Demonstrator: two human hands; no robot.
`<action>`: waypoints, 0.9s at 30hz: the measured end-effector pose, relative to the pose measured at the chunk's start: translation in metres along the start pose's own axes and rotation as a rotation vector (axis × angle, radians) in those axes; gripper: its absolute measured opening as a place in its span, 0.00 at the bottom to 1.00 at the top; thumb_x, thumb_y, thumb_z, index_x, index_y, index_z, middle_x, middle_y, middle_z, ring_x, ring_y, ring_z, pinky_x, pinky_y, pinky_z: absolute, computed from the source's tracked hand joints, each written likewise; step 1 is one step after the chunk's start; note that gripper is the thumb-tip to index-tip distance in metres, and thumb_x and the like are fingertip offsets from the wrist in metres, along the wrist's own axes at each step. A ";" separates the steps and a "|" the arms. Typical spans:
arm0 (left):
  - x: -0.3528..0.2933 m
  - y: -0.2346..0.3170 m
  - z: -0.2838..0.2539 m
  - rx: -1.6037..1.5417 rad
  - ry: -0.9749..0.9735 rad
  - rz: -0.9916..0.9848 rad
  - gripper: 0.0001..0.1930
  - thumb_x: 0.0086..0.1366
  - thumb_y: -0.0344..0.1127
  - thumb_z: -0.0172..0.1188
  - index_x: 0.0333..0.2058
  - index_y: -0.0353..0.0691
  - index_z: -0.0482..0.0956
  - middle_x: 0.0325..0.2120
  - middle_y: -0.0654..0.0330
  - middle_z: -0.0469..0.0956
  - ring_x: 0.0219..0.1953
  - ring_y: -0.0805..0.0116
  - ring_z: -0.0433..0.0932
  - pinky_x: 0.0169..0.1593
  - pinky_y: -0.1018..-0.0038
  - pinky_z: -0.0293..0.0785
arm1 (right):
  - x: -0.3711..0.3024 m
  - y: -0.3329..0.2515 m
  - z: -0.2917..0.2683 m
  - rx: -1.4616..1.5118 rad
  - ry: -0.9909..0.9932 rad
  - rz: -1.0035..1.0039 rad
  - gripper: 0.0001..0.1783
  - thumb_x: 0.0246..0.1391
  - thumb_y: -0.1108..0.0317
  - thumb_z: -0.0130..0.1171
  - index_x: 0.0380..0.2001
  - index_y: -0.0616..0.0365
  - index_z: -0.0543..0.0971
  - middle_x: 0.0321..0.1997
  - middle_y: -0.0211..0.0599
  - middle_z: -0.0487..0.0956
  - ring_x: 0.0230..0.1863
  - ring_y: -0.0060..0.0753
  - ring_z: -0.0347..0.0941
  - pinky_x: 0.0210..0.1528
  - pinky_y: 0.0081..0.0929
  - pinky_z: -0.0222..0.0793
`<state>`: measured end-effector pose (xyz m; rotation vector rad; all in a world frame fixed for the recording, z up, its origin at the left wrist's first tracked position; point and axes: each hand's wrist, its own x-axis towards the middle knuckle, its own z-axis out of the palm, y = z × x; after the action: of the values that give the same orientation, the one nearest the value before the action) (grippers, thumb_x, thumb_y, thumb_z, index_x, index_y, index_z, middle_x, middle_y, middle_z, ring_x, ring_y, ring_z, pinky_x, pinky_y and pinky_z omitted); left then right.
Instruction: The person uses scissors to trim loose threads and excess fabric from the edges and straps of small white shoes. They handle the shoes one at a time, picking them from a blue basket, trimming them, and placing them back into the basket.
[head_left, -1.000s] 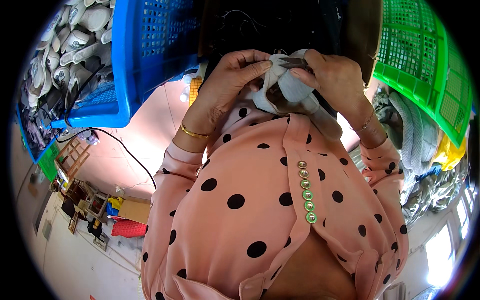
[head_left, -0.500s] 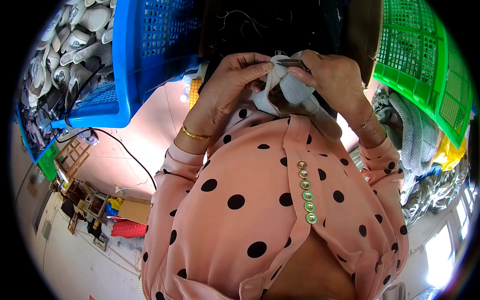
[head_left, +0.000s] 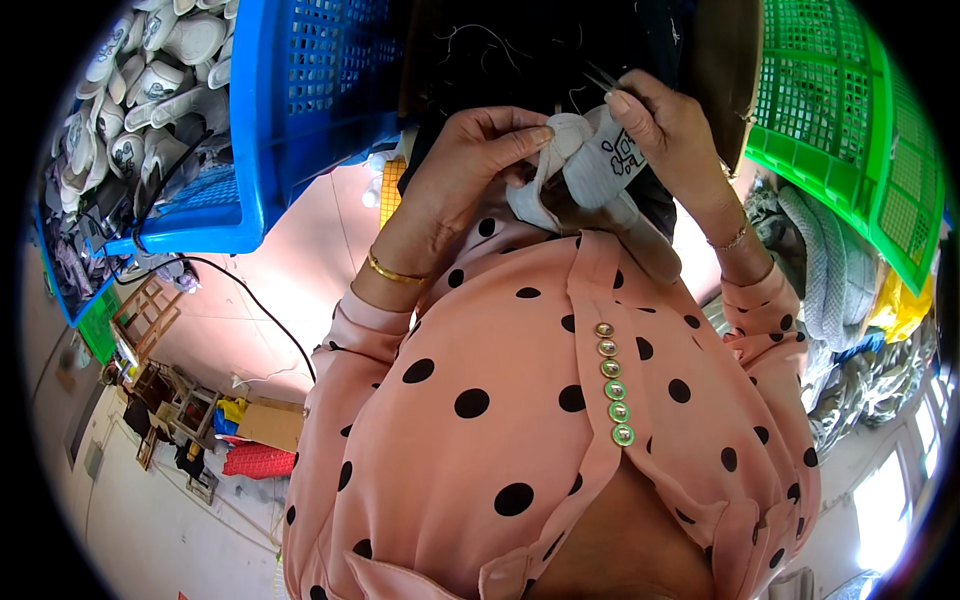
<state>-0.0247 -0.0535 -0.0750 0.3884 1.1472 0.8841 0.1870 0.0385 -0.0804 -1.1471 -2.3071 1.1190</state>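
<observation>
A light grey fabric shoe point(head_left: 592, 178) with a dark outlined pattern lies tilted in front of my chest. My left hand point(head_left: 485, 150) is closed on the edge of its upper, thumb and forefinger pinching the fabric. My right hand point(head_left: 668, 125) grips small metal thread snips point(head_left: 602, 77) whose thin blades point up and left, apart from the shoe. Part of the snips is hidden inside my fingers. Below the shoe's opening its sole end point(head_left: 655, 252) rests against my polka-dot shirt.
To the left stands a blue plastic crate point(head_left: 245, 130), next to a heap of grey shoes point(head_left: 150, 100). A green basket point(head_left: 830, 150) is at the right, above grey shoe pieces point(head_left: 825, 270). A black cable point(head_left: 250, 285) loops at the left. Loose threads lie on dark cloth point(head_left: 490, 60) ahead.
My right hand has lifted up and away from the shoe with the snips, uncovering the dark pattern. My left hand has stayed on the shoe's edge.
</observation>
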 end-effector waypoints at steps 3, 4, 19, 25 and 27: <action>-0.001 0.003 0.002 -0.009 -0.017 0.030 0.12 0.63 0.33 0.63 0.43 0.34 0.80 0.28 0.64 0.80 0.24 0.80 0.74 0.29 0.85 0.70 | 0.004 -0.019 0.008 -0.087 0.130 -0.136 0.17 0.51 0.51 0.63 0.34 0.51 0.75 0.18 0.33 0.77 0.20 0.39 0.76 0.20 0.30 0.69; 0.000 0.003 0.001 0.034 -0.029 0.034 0.11 0.63 0.33 0.63 0.42 0.34 0.81 0.28 0.64 0.80 0.24 0.80 0.74 0.29 0.85 0.70 | 0.003 -0.020 0.014 -0.162 0.113 -0.178 0.16 0.50 0.51 0.64 0.34 0.50 0.75 0.17 0.33 0.77 0.20 0.38 0.76 0.20 0.30 0.69; -0.004 0.013 0.005 0.260 0.014 0.097 0.10 0.61 0.30 0.63 0.41 0.35 0.82 0.29 0.64 0.81 0.25 0.83 0.74 0.29 0.87 0.70 | 0.025 0.017 -0.021 -0.613 0.279 0.043 0.16 0.52 0.59 0.64 0.41 0.49 0.74 0.24 0.35 0.80 0.24 0.38 0.80 0.23 0.32 0.73; 0.000 0.010 0.003 0.292 -0.023 0.122 0.10 0.61 0.30 0.63 0.41 0.36 0.82 0.29 0.64 0.81 0.27 0.84 0.75 0.29 0.87 0.71 | 0.004 -0.010 -0.001 -0.429 0.035 -0.163 0.15 0.49 0.56 0.66 0.37 0.49 0.75 0.21 0.35 0.79 0.22 0.41 0.78 0.22 0.31 0.71; -0.001 0.012 0.003 0.255 0.002 0.131 0.10 0.61 0.30 0.64 0.41 0.36 0.82 0.29 0.65 0.81 0.27 0.84 0.75 0.29 0.88 0.71 | 0.021 0.021 -0.016 -0.686 0.212 -0.112 0.16 0.49 0.53 0.64 0.35 0.50 0.74 0.18 0.34 0.78 0.19 0.42 0.76 0.18 0.33 0.68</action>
<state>-0.0275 -0.0465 -0.0647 0.6774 1.2512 0.8532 0.1938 0.0709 -0.0872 -1.2477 -2.6043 0.1308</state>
